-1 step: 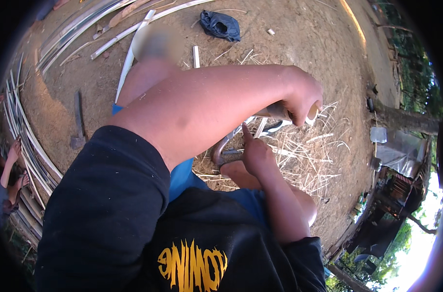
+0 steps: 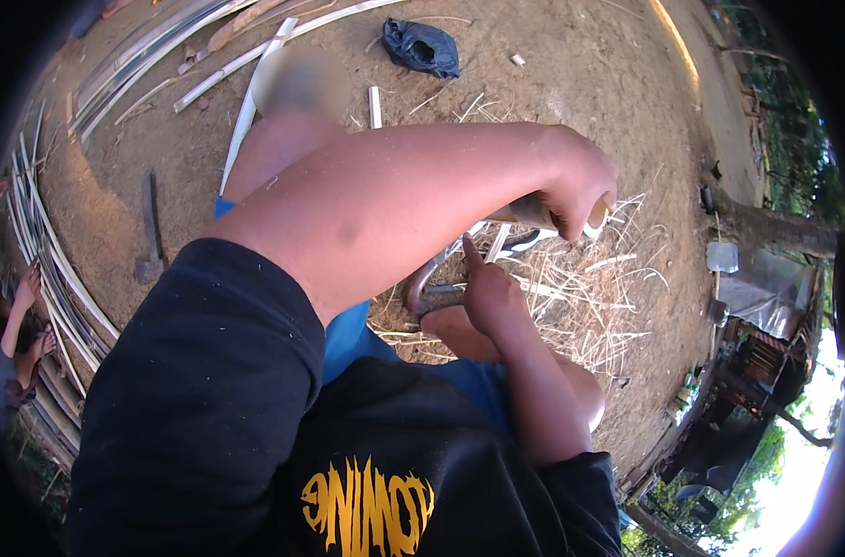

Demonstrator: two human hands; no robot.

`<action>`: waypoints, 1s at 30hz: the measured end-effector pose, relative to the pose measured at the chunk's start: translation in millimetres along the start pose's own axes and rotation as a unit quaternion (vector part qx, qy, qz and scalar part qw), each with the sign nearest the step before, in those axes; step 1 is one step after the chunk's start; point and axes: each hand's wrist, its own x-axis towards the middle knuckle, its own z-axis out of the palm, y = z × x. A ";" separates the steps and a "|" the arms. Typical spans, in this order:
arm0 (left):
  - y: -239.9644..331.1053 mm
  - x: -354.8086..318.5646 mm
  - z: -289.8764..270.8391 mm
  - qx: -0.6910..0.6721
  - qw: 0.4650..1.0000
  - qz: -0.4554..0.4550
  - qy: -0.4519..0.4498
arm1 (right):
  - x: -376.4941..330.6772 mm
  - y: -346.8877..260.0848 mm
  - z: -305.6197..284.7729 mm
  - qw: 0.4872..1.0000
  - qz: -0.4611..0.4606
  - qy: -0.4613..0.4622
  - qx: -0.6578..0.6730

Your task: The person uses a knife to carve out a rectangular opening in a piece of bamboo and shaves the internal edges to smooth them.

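Observation:
My left arm reaches across the picture to the right. The fingers of my left hand [image 2: 580, 181] are wrapped round a thick brown rod with a pale round end [image 2: 596, 221]. Much of that rod is hidden behind the hand and forearm. Just below it is my right hand [image 2: 493, 295], its index finger stretched towards pale strips [image 2: 499, 241] and its other fingers curled. What those curled fingers hold, if anything, is hidden. A curved brown piece [image 2: 416, 290] lies left of my right hand, near my bare foot [image 2: 455, 334].
Pale shavings [image 2: 594, 311] litter the dirt ground. A hammer-like tool [image 2: 150, 232] lies at left, with long split strips [image 2: 56, 232] beyond it. A black plastic bag [image 2: 421, 48] lies at the far side. Another person's hands [image 2: 32, 316] show at the left edge.

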 end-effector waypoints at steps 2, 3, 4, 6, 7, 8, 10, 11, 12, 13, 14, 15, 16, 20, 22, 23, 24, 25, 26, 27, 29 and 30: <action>0.9 1.5 0.7 -0.004 1.000 -0.002 0.002 | 0.3 1.6 -0.7 1.000 -0.004 -0.001 0.008; 0.3 1.6 1.0 -0.003 1.000 -0.002 0.000 | -0.5 2.1 0.9 1.000 -0.007 0.003 0.014; -1.6 0.6 -1.4 0.000 1.000 -0.003 -0.001 | 0.3 1.3 1.1 1.000 -0.012 0.010 0.018; -3.0 1.8 -4.0 0.001 1.000 -0.001 -0.001 | 0.1 -1.3 -3.4 1.000 -0.009 -0.001 0.013; -3.9 2.5 -1.6 -0.001 1.000 0.003 -0.001 | -1.7 -5.3 -9.7 1.000 -0.003 -0.020 0.006; -4.5 3.5 0.4 -0.004 1.000 0.005 -0.001 | -2.1 -7.3 -13.4 0.999 0.004 -0.039 -0.001; -4.0 4.5 3.1 0.001 1.000 0.010 0.000 | -0.2 -4.6 -11.7 0.999 -0.005 -0.041 -0.001; -2.7 4.4 4.1 0.003 1.000 0.014 0.001 | 0.8 -2.8 -9.8 0.999 -0.009 -0.042 0.000; -1.5 4.6 4.5 0.006 1.000 0.011 -0.003 | 2.7 -1.1 -7.3 0.999 -0.010 -0.035 0.013; 0.6 4.5 4.0 0.009 1.000 0.009 -0.007 | 4.7 0.7 -4.8 0.999 -0.010 -0.028 0.026; 2.8 4.4 3.5 0.012 1.000 0.007 -0.011 | 6.2 1.8 -3.8 0.999 -0.010 -0.021 0.038; 4.7 4.5 3.5 0.014 1.000 0.006 -0.010 | 7.1 2.4 -4.2 0.999 -0.013 -0.025 0.040; 5.3 3.5 3.6 0.016 1.000 0.003 -0.010 | 8.3 0.9 -5.6 0.999 -0.019 -0.028 0.042; 9.5 1.3 3.2 0.024 1.000 0.011 -0.016 | 21.6 0.2 8.2 0.998 -0.032 -0.017 0.043; 9.9 1.6 4.0 0.032 0.999 0.017 -0.014 | 28.5 -0.1 18.2 0.999 -0.037 -0.008 0.031; 8.9 1.3 4.1 0.035 0.999 0.018 -0.013 | 30.0 -1.3 20.8 0.999 -0.041 -0.004 0.025; 7.3 0.9 3.7 0.032 0.999 0.017 -0.014 | 29.9 -0.4 21.6 0.999 -0.037 -0.014 0.024; 6.0 3.0 4.9 0.026 0.999 0.020 -0.016 | 24.5 -0.2 15.6 0.999 -0.027 -0.025 0.025; 4.7 3.6 4.4 0.022 0.999 0.021 -0.016 | 17.5 -2.5 8.0 0.999 -0.020 -0.035 0.024; 3.1 4.0 4.3 0.018 1.000 0.021 -0.016 | 8.4 -5.7 1.2 0.999 -0.011 -0.027 0.035; 0.4 5.1 3.2 0.011 1.000 0.019 -0.013 | 1.6 -5.0 -5.1 0.999 -0.004 -0.033 0.028; -1.0 6.1 2.7 0.012 1.000 0.016 -0.014 | 0.7 -4.2 -6.5 0.999 0.000 -0.036 0.025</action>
